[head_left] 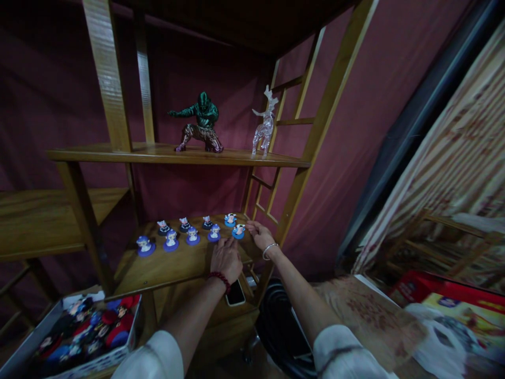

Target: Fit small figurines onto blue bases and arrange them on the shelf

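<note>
On the lower wooden shelf [165,268] stand small figurines in two rows. My right hand [261,235], with a pale bracelet at the wrist, has its fingers drawn together at the right edge of a blue-based figurine [238,231]. In front of that figurine, my left hand [228,259] lies low over the shelf, back up, fingers stretched forward; its fingertips are partly hidden. Just behind is another blue-based figurine [230,219]. To the left runs a front row of purple-based figurines, among them a purple figurine [214,232], with dark-based figurines [184,224] behind.
A green and bronze crouching statue [202,122] and a clear deer [265,123] occupy the upper shelf [158,155]. At lower left, a box [136,329] is full of figurines. Below my left hand lies a phone [235,295]. A black coiled hose or cable [272,321] sits under my right arm.
</note>
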Motion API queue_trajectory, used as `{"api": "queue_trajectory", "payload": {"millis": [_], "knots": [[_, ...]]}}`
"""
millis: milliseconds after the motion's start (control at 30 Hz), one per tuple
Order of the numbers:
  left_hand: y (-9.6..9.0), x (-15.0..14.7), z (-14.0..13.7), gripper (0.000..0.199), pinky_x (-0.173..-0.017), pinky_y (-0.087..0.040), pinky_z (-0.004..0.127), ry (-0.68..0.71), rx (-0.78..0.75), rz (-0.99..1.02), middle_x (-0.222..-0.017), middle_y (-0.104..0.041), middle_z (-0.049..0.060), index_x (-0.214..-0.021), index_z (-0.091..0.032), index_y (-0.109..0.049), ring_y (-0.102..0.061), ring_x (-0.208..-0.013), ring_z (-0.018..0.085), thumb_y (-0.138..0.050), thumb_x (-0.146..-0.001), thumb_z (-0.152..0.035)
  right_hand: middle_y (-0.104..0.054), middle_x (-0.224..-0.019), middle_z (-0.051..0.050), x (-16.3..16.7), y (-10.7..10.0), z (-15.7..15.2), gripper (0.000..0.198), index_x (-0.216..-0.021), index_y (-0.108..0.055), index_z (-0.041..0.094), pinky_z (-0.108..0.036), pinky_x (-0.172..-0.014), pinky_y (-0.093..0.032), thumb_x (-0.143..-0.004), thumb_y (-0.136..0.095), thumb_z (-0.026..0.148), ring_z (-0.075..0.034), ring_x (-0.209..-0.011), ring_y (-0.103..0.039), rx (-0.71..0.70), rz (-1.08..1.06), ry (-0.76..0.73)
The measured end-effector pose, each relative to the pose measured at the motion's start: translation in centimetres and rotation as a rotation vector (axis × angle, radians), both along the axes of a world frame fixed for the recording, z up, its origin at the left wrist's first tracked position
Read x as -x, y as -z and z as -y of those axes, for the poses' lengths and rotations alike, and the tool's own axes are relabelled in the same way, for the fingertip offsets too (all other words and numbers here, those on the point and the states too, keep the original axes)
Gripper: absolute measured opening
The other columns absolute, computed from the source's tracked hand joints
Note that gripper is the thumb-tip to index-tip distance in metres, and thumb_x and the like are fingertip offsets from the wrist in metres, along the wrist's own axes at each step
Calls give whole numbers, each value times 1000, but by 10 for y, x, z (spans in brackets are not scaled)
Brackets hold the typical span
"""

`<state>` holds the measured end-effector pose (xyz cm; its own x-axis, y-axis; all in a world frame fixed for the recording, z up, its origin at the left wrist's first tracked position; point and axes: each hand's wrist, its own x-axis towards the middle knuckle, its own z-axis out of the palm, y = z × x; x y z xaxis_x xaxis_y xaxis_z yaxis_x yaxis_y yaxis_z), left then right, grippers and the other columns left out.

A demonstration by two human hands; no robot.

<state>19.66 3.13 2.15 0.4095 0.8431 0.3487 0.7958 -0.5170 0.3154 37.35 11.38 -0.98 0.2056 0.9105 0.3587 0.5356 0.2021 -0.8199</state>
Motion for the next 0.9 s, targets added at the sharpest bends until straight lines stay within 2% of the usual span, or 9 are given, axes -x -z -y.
{"api": "queue_trajectory", "payload": {"millis": [233, 533, 900], "knots": [[2, -1, -2, 41, -92, -29, 33, 4, -17, -12, -125, -45, 4, -116, -14, -46, -34, -109, 20, -29, -80, -23, -63, -97, -2, 4, -1, -4, 40, -103, -52, 19, -28, -87, -43, -72, -36, 1, -10, -92, -58, 29, 16, -94], [0, -1, 0, 41, -92, -30, 34, 4, -1, -26, -126, -44, 3, -117, -15, -45, -33, -109, 19, -28, -80, -23, -63, -98, 1, 5, -7, -4, 49, -110, -52, 24, -34, -92, -38, -69, -37, 1, -13, -99, -54, 54, 140, -135], [1, -2, -1, 41, -91, -31, 34, -15, -12, -17, -126, -43, 3, -117, -15, -45, -32, -110, 20, -29, -79, -22, -62, -100, 2, 9, -16, -9, 53, -110, -53, 24, -30, -90, -39, -66, -37, -1, -14, -97, -54, 62, 212, -232]]}}
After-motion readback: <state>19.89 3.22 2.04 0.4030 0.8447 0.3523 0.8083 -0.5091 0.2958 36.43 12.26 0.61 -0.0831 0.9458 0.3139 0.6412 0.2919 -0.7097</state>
